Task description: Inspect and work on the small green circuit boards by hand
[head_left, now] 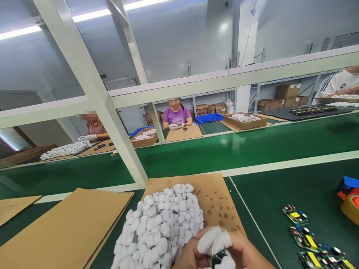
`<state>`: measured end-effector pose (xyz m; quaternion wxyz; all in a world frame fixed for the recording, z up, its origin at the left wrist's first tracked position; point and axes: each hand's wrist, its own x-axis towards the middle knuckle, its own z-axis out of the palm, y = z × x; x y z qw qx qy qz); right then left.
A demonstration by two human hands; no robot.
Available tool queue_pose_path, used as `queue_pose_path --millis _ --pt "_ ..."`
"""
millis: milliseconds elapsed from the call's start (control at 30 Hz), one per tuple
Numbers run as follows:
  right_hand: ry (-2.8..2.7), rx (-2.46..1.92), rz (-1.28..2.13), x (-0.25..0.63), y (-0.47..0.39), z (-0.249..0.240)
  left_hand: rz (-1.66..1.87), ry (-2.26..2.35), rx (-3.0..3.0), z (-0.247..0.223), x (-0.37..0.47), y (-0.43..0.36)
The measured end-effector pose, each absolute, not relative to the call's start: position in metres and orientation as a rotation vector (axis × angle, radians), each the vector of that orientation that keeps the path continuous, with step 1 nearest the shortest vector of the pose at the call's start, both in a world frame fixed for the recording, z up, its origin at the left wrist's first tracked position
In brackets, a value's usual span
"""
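At the bottom centre, my left hand (189,250) and my right hand (244,247) are brought together, fingers closed around a small circuit board (217,258). Only a dark part and a green edge of the board show between them. White coverings sit over some of my fingertips; the lower parts of both hands run out of view. Just left of my hands is a large heap of small, rounded white pieces (159,224). It lies on a brown cardboard sheet (215,190) with dark smudges.
Several circuit boards (304,238) with yellow parts lie at right, near a tape roll (350,209). Cardboard sheets (64,224) lie at left. A slanted white post (112,123) and a green conveyor (224,147) stand ahead. Co-workers (176,116) sit across it.
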<state>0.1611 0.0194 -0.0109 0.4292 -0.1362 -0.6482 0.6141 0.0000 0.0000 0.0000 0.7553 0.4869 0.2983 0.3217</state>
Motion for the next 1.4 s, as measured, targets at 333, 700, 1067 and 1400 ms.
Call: queue_pose_path --millis 333,700,1067,1400 --pt "-1.436 -0.324 1.499 0.155 0.015 -0.029 0.790 0.816 1.002 -0.001 -0.005 -0.007" --pt "-1.430 -0.419 1.614 0.152 0.017 -0.030 0.752 0.681 0.933 -0.031 0.008 0.010" --pt "-1.642 -0.339 1.501 0.166 0.025 -0.004 0.809 0.521 1.007 -0.013 0.009 0.006" --pt "-1.620 -0.284 1.523 0.169 0.020 0.004 0.892 0.789 0.949 0.001 -0.001 -0.014"
